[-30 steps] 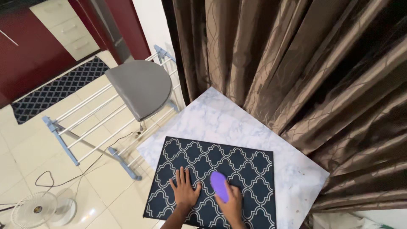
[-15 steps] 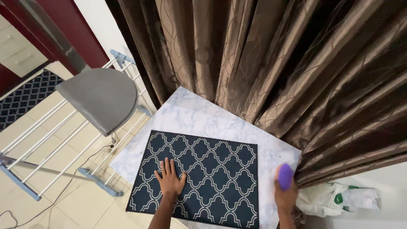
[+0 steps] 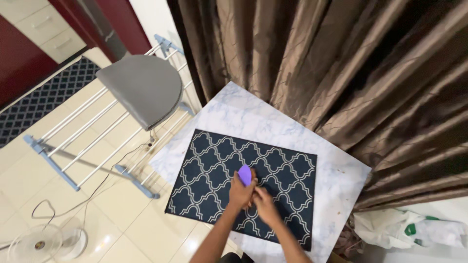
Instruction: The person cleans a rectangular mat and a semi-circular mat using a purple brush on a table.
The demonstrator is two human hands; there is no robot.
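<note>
Hands: I see my left hand [image 3: 241,192] gripping the purple brush [image 3: 244,174]; right hand [image 3: 265,204] touches it, grip unclear.
Brush: over the patterned mat [image 3: 209,160], mid-mat.
Mat: flat on marble tabletop [image 3: 234,114].

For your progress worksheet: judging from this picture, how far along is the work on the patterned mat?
Done: the navy patterned mat lies flat on the marble table. In hand: the left hand holds a purple brush over its middle, the right hand beside it. How much is left cannot be told.
</note>
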